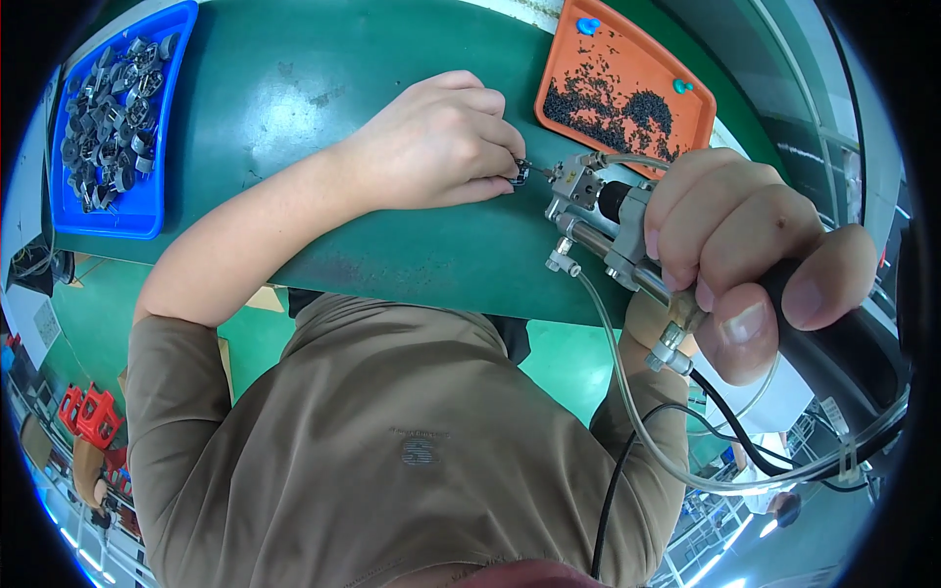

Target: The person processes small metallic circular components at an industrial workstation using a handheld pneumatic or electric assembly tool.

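My left hand [441, 142] is closed in a pinch above the green table, gripping a small dark part [520, 174] that mostly hides behind the fingertips. A thin metal tip points at this part from the right; whether they touch is hard to tell. It belongs to a pneumatic dispensing gun [586, 235], a metal valve body with hoses and a black handle. Around the gun my right hand [745, 235] is wrapped, with the thumb at its near side.
A blue tray [149, 223] at the left is heaped with small grey and black parts with metal pins. Beyond the gun lies an orange tray [627, 44] of tiny black pieces. A clear hose [627, 392] and black cable loop down over my right arm. The green table [392, 260] ends before my body.
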{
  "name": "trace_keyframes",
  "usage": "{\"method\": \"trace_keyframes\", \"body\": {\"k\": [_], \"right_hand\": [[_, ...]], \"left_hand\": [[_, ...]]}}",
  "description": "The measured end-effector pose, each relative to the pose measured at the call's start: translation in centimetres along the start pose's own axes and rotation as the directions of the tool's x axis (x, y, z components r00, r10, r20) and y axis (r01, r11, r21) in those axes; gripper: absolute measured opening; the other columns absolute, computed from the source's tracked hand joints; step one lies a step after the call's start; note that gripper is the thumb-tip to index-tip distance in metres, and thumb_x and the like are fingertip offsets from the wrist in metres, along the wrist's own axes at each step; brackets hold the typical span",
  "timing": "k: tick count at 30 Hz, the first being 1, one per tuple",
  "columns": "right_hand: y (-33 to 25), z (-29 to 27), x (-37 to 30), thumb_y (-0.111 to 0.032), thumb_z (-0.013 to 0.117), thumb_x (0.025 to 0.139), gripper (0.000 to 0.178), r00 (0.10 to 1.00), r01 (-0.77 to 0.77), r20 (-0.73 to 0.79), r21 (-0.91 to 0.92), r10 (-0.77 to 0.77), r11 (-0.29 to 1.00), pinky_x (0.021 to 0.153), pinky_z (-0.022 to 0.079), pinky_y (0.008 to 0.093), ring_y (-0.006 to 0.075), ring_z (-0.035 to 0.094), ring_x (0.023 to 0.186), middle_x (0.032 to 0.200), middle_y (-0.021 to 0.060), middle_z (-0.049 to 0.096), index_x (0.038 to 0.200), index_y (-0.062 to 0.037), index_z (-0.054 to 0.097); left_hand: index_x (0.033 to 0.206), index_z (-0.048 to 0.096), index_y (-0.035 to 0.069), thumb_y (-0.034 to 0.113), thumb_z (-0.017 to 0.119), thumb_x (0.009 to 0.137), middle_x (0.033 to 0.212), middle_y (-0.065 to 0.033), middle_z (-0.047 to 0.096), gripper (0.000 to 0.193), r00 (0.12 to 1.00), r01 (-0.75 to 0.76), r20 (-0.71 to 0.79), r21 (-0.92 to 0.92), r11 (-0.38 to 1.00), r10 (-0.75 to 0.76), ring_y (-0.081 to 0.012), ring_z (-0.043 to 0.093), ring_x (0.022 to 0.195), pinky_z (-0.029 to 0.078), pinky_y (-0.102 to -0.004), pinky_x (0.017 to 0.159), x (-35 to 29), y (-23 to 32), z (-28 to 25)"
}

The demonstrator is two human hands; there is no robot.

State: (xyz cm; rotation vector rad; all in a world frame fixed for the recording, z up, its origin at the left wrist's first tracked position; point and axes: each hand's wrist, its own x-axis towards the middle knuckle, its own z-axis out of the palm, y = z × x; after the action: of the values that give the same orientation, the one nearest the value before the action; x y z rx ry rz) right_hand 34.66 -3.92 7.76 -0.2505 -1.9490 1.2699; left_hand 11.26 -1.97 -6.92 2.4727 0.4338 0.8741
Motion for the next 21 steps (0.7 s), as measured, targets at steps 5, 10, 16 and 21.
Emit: {"method": "trace_keyframes", "body": {"k": [5,10,16,21], "right_hand": [[-0.4,1.3,0.2,-0.006,0.061,0.094,0.029,0.994,-0.03,-0.102,-0.001,0.03,1.0,0.055,0.05,0.0362,0.0171,0.057,0.058,0.075,0.0029,0.055,0.113,-0.018,0.044],[0.1,2.3,0.5,-0.003,0.063,0.093,0.029,0.98,-0.003,-0.197,-0.003,0.002,1.0,0.051,0.047,0.0372,0.018,0.053,0.052,0.07,0.0034,0.054,0.11,-0.0162,0.044],[-4.1,-1.1,-1.0,-0.017,0.059,0.101,0.024,0.976,0.024,-0.214,-0.03,-0.03,0.999,0.058,0.044,0.0305,0.0103,0.055,0.059,0.075,-0.003,0.055,0.125,-0.0192,0.054],[-3.4,-1.1,-1.1,-0.021,0.061,0.102,0.024,0.982,0.056,-0.178,-0.053,-0.065,0.997,0.059,0.042,0.0284,0.0094,0.054,0.059,0.076,-0.004,0.056,0.126,-0.0207,0.056]], "left_hand": [[0.084,0.077,0.007,0.02,0.081,0.08,0.101,0.0006,0.075,0.014,0.999,-0.034,0.013,0.012,0.999,0.034,-0.0207,0.063,0.086,0.049,-0.0364,0.084,0.1,0.1,-0.2],[0.085,0.078,0.009,0.021,0.08,0.081,0.1,0.0014,0.075,0.013,0.999,-0.036,0.025,0.022,0.999,0.036,-0.0199,0.062,0.087,0.049,-0.0359,0.085,-0.2,0.1,-0.2],[0.086,0.078,0.01,0.019,0.08,0.08,0.1,0.0015,0.074,0.011,0.999,-0.04,0.025,0.028,0.999,0.039,-0.0193,0.062,0.085,0.049,-0.0357,0.085,-0.1,0.5,-0.5],[0.087,0.078,0.01,0.017,0.08,0.08,0.101,0.0011,0.074,0.01,1.0,-0.018,0.014,0.029,0.999,0.018,-0.0195,0.063,0.084,0.049,-0.0357,0.084,-0.2,0.2,-0.1]]}}
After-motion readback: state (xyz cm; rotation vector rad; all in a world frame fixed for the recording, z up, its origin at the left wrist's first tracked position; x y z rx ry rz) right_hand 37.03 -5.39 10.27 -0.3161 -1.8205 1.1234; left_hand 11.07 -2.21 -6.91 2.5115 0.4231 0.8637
